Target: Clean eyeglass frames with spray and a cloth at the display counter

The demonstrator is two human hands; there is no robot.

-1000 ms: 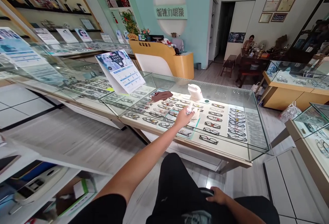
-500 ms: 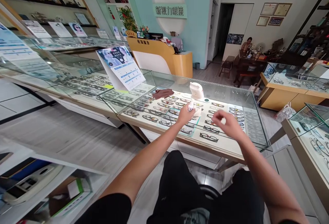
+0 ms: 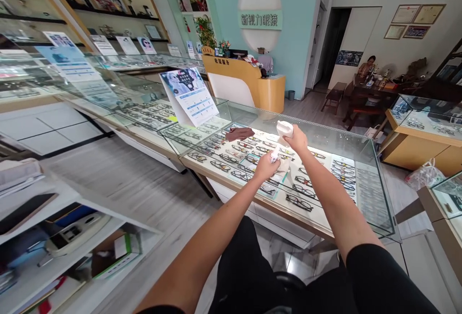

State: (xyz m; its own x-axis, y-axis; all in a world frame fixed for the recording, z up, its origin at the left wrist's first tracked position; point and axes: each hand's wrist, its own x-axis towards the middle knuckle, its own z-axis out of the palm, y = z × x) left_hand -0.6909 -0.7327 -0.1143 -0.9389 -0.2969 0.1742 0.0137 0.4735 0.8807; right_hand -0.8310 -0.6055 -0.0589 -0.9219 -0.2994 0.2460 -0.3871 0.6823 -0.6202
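looks like you're at the gripping step; left hand point(image 3: 267, 167) wrapped round a small white item point(image 3: 275, 154), right hand point(image 3: 299, 139) pinching a bigger white piece point(image 3: 284, 129) toward the bench's point(image 3: 209, 173) far edge; next move probably needs steadiness

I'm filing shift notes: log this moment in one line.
left hand: holds small white item | right hand: grasps white object | nearby: brown cloth, eyeglasses | below: glass case

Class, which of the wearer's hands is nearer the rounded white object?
Right: the right hand grips the rounded white object; the left hand is apart, nearer the wearer, holding a small white item.
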